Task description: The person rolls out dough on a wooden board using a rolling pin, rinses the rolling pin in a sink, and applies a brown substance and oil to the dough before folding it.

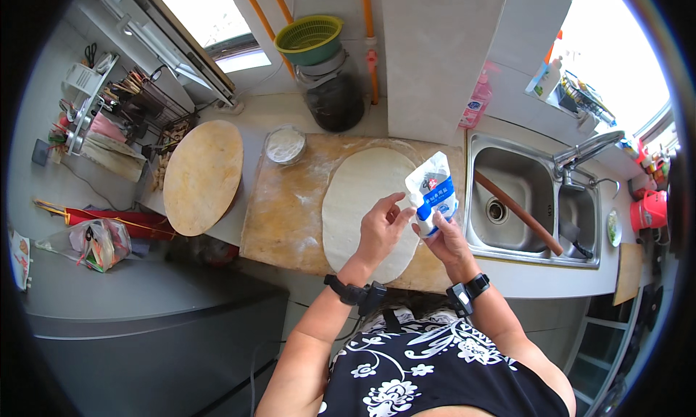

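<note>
My right hand (448,243) grips a white and blue plastic packet (435,191) by its lower end, thumb across the front. The packet bears printed writing and is held tilted above the board. My left hand (383,226) is just left of the packet, its thumb and index finger apart near the packet's side; whether they touch it is unclear. Under both hands, a large rolled-out sheet of dough (359,199) lies flat on a floured wooden board (283,210). At the board's far left corner stands a clear container of white flour (285,145).
A wooden rolling pin (516,210) lies slanted across the steel sink (473,243) on the right. Left of the board is a round wooden board (204,177). Behind stand a dark lidded container (334,104) with a colander (309,39) on top and a pink detergent bottle (477,101).
</note>
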The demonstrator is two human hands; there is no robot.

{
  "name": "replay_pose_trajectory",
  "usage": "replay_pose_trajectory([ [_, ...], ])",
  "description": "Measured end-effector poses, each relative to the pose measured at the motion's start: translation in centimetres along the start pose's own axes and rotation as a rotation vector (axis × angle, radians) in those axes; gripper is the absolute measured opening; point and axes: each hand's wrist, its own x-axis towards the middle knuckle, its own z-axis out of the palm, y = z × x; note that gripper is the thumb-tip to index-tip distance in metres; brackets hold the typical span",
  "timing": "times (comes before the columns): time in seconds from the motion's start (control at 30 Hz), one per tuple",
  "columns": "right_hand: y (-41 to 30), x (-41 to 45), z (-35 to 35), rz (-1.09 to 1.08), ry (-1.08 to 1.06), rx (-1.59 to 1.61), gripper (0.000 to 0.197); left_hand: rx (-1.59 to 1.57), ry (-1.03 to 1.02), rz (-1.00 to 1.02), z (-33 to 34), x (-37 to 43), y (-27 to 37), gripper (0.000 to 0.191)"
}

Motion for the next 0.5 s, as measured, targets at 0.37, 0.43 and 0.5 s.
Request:
replay_pose_trajectory([
  [0.37, 10.3, 3.3, 2.9, 0.002, -0.091, -0.048, 0.045, 0.085, 0.131, 0.21, -9.2, -0.7, -0.6, 0.014],
  [0.43, 10.2, 4.2, 2.5, 0.028, -0.081, -0.063, 0.044, 0.196, 0.155, 0.285, -9.8, 0.0, -2.0, 0.014],
  [0.5, 9.6, 4.8, 1.7, 0.166, 0.002, -0.13, 0.05, 0.213, 0.153, 0.306, -9.7, 1.0, -2.8, 0.016],
])
